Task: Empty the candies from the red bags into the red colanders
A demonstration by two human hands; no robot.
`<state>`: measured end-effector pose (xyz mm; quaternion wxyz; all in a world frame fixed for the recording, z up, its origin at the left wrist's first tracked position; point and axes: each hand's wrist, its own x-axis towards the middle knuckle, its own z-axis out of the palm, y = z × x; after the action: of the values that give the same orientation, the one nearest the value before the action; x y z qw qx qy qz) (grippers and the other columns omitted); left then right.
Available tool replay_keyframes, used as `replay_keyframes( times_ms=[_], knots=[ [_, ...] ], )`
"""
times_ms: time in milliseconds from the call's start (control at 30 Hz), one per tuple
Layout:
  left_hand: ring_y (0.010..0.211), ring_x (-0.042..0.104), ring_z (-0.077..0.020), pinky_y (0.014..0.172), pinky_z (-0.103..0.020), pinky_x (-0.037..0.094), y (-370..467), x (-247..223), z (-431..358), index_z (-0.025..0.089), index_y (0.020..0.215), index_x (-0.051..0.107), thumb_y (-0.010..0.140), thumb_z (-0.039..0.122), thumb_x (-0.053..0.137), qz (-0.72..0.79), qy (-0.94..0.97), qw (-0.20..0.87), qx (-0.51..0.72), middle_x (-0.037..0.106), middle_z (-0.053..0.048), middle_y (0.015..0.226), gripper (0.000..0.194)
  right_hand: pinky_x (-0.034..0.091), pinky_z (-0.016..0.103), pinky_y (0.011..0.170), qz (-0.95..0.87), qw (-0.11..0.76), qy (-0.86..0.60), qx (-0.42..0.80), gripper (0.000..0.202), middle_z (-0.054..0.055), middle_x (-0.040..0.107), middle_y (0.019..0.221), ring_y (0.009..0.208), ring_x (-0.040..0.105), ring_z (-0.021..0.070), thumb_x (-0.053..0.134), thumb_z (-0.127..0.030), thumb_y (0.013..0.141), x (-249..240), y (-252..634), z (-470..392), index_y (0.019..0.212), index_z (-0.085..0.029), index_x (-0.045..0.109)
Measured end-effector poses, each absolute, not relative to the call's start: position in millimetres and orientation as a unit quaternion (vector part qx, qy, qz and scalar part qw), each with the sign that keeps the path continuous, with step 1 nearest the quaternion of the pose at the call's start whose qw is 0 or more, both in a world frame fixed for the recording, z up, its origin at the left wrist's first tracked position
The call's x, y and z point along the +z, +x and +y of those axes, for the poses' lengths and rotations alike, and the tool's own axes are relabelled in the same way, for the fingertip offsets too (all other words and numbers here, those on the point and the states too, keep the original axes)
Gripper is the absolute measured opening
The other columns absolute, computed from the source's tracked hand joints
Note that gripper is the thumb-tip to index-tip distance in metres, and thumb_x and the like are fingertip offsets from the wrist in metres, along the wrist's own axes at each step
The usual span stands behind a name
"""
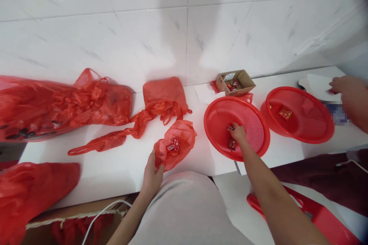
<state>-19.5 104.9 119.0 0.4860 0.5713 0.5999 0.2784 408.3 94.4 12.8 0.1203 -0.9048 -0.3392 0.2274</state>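
Note:
My left hand [153,171] is closed on the near left edge of an open red plastic bag [184,140] above the white table. Several small red and white wrapped packets [174,145] lie inside that bag. My right hand [238,132] reaches into a red plastic basket [220,116] with perforated sides. Its fingers are closed on a small dark red wrapped packet [230,127]. Just below those fingers, another dark red packet [231,144] rests on the basket's bottom.
A second red basket [310,122] holds a yellow-red packet [285,114]. Behind stands a small cardboard box [243,86] with packets. Red plastic bags [165,92] and filled red bags [112,103] lie left. Another person's hand [342,84] is at far right. A red stool [324,214] stands below.

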Motion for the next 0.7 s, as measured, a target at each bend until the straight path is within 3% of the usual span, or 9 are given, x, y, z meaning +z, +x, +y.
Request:
replay_keyframes(
  times_ms=[167, 300, 400, 467, 567, 633, 700],
  knots=[
    [0.105, 0.061, -0.0207, 0.095, -0.038, 0.047, -21.2, 119.1, 103.1, 0.027, 0.144, 0.039, 0.072, 0.012, 0.052, 0.596, 0.572, 0.488, 0.28, 0.061, -0.007, 0.122, 0.075, 0.054, 0.039, 0.083, -0.317, 0.199, -0.875, 0.307, 0.033, 0.008, 0.062, 0.112, 0.096, 0.063, 0.0187, 0.059, -0.036, 0.093, 33.8, 406.6, 102.7, 0.118, -0.015, 0.058],
    [0.107, 0.06, -0.0209, 0.095, -0.038, 0.046, -22.4, 119.4, 101.8, 0.026, 0.145, 0.037, 0.073, 0.012, 0.052, 0.608, 0.559, 0.486, 0.286, 0.059, -0.007, 0.123, 0.075, 0.056, 0.034, 0.076, -0.325, 0.304, -0.816, 0.37, 0.042, 0.015, 0.065, 0.114, 0.093, 0.066, 0.021, 0.052, -0.043, 0.093, 68.3, 372.5, 104.5, 0.126, -0.015, 0.057],
    [0.114, 0.057, -0.0218, 0.1, -0.039, 0.044, -21.1, 120.1, 101.9, 0.025, 0.148, 0.031, 0.074, 0.012, 0.053, 0.621, 0.54, 0.481, 0.301, 0.057, -0.008, 0.127, 0.078, 0.055, 0.032, 0.074, -0.358, 0.353, -0.751, 0.429, 0.049, 0.012, 0.068, 0.11, 0.09, 0.067, 0.0208, 0.054, -0.052, 0.089, 96.4, 327.2, 103.9, 0.127, -0.021, 0.059],
    [0.12, 0.053, -0.0225, 0.104, -0.039, 0.041, -19.9, 119.5, 102.0, 0.024, 0.15, 0.028, 0.074, 0.011, 0.054, 0.627, 0.535, 0.472, 0.312, 0.054, -0.009, 0.133, 0.081, 0.055, 0.031, 0.075, -0.39, 0.36, -0.714, 0.457, 0.049, 0.009, 0.069, 0.108, 0.089, 0.067, 0.0192, 0.057, -0.054, 0.087, 109.5, 300.6, 104.4, 0.126, -0.025, 0.061],
    [0.12, 0.053, -0.0227, 0.104, -0.039, 0.04, -19.8, 116.1, 100.9, 0.025, 0.15, 0.027, 0.074, 0.011, 0.053, 0.619, 0.541, 0.472, 0.318, 0.052, -0.009, 0.135, 0.082, 0.053, 0.03, 0.078, -0.416, 0.345, -0.722, 0.431, 0.049, 0.009, 0.067, 0.115, 0.097, 0.066, 0.0187, 0.046, -0.055, 0.092, 114.9, 289.8, 107.7, 0.13, -0.027, 0.057],
    [0.114, 0.057, -0.0224, 0.101, -0.04, 0.043, -21.8, 113.5, 99.3, 0.025, 0.151, 0.027, 0.074, 0.012, 0.054, 0.613, 0.545, 0.474, 0.319, 0.056, -0.01, 0.131, 0.082, 0.052, 0.032, 0.081, -0.403, 0.321, -0.769, 0.378, 0.052, 0.012, 0.061, 0.125, 0.105, 0.063, 0.0216, 0.039, -0.055, 0.094, 109.5, 304.9, 108.3, 0.134, -0.024, 0.051],
    [0.106, 0.06, -0.0219, 0.097, -0.04, 0.046, -24.7, 112.2, 97.7, 0.025, 0.151, 0.026, 0.074, 0.012, 0.055, 0.614, 0.546, 0.47, 0.323, 0.058, -0.01, 0.126, 0.084, 0.051, 0.037, 0.082, -0.377, 0.272, -0.821, 0.33, 0.054, 0.018, 0.057, 0.128, 0.109, 0.061, 0.0271, 0.046, -0.053, 0.092, 99.1, 328.5, 104.1, 0.135, -0.019, 0.05]
  ],
)
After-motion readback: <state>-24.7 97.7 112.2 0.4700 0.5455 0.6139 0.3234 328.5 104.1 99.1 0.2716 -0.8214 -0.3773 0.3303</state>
